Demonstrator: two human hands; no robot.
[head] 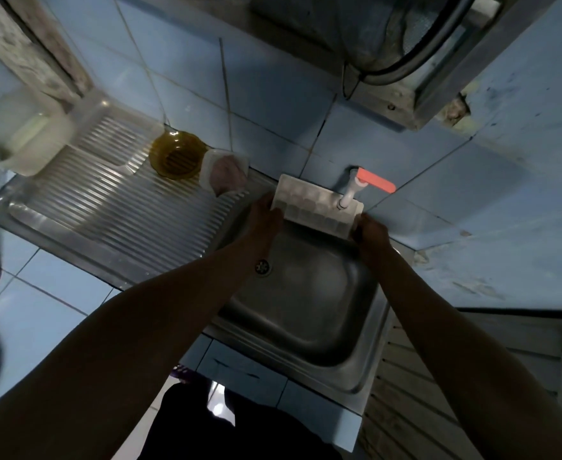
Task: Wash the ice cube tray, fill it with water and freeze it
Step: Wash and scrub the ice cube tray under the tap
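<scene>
White plastic ice cube tray [316, 207]: held level over the sink [306, 313], directly beneath the tap [349, 194]. Left hand [266, 214] and right hand [371, 232] each clasp one short end. Likely light, rigid, slippery when wet; grip both ends.

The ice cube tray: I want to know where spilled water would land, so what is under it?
Under the ice cube tray, held at its ends by the left hand and right hand, lies the steel sink. The sink's back edge is covered by the tray.
</scene>
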